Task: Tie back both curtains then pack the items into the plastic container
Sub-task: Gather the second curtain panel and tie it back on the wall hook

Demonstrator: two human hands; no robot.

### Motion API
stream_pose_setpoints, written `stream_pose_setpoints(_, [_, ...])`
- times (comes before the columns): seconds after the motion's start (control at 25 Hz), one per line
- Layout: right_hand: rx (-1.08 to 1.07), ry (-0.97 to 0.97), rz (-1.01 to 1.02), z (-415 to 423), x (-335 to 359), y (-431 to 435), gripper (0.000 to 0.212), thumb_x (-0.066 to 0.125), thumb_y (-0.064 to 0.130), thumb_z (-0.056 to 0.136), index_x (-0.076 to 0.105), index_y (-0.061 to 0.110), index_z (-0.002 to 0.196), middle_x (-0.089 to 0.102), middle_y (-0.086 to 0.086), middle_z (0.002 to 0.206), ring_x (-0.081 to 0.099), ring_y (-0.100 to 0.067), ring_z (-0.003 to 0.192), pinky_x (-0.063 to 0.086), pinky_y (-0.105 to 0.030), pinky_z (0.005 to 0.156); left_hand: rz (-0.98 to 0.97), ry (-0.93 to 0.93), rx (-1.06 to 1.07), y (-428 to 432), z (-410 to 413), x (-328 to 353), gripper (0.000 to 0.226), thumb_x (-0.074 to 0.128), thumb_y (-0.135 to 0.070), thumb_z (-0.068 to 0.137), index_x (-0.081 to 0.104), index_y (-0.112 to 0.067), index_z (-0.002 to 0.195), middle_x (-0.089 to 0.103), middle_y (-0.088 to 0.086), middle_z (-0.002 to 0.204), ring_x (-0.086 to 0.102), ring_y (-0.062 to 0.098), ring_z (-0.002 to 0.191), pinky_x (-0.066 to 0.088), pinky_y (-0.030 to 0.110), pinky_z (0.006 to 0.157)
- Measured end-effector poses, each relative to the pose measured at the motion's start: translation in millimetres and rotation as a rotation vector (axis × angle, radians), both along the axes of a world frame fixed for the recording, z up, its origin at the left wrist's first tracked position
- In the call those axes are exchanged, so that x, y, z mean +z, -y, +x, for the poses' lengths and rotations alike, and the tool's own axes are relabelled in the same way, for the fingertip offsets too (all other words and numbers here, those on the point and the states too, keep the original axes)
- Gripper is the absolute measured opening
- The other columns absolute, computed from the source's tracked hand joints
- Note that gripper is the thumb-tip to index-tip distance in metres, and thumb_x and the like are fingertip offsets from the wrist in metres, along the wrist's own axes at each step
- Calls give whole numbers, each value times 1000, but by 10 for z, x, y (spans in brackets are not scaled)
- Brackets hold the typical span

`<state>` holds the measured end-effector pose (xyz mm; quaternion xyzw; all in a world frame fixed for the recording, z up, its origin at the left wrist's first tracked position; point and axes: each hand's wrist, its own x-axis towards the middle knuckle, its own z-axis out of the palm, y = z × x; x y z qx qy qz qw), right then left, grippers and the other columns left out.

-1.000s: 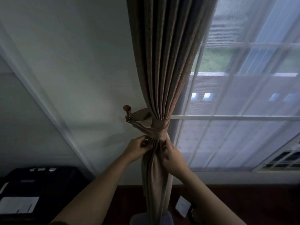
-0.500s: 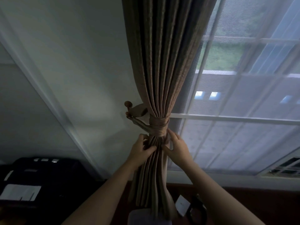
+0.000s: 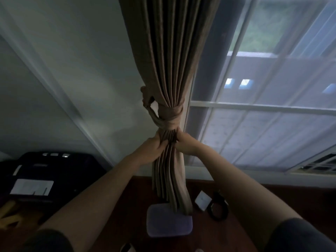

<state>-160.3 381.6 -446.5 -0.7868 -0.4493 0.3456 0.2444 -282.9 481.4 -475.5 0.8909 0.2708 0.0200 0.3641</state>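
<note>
- Head view, lower left of the frame: a dark boxy unit (image 3: pixel 45 171) sits against the pale wall (image 3: pixel 72 60), well apart from the curtain (image 3: pixel 169 60), so the left arm has open room there.
- At centre, the left hand (image 3: pixel 151 150) grips the gathered folds just under the tie-back band (image 3: pixel 170 117), fingers curled round the cloth.
- The band wraps the bunched curtain and loops to a wall hook (image 3: pixel 145 95) just left of it, so this tie-back looks nearly done. The second curtain is out of frame.
- The right hand (image 3: pixel 185 143) pinches the folds from the right, touching the band's lower edge.
- The window bar (image 3: pixel 254 107) runs close behind the right forearm, leaving less room there.
- At the bottom centre, a pale flat piece (image 3: pixel 169 224), a white card (image 3: pixel 201 200) and a black loop (image 3: pixel 218 210) lie unpacked. Whether the pale piece is the container cannot be told.
</note>
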Motion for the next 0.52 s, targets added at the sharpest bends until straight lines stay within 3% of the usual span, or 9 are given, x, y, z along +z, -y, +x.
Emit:
stream_pose_setpoints(0.12, [95, 21, -39, -119, 12, -240, 65, 46, 4, 88, 16, 3, 145, 49, -22, 134, 45, -34, 126, 36, -33, 100, 10, 14, 43, -127, -220, 24, 54, 38, -28, 99, 15, -11, 145, 63, 25, 112, 61, 37, 100, 45, 32, 76])
stream_pose_setpoints(0.28, [152, 31, -28, -251, -19, -518, 65, 45, 2, 86, 17, 4, 145, 49, -23, 133, 46, -34, 122, 35, -29, 92, 56, 11, 116, -228, -427, 83, 58, 37, -29, 99, 10, -11, 147, 65, 25, 103, 63, 39, 91, 44, 31, 70])
stream_pose_setpoints(0.52, [114, 29, -11, -184, -108, -527, 59, 45, 2, 86, 24, 4, 141, 52, -22, 128, 49, -33, 117, 39, -31, 90, 48, 20, 125, -157, -391, 111, 59, 38, -30, 99, 8, -13, 147, 65, 22, 105, 63, 35, 91, 40, 28, 69])
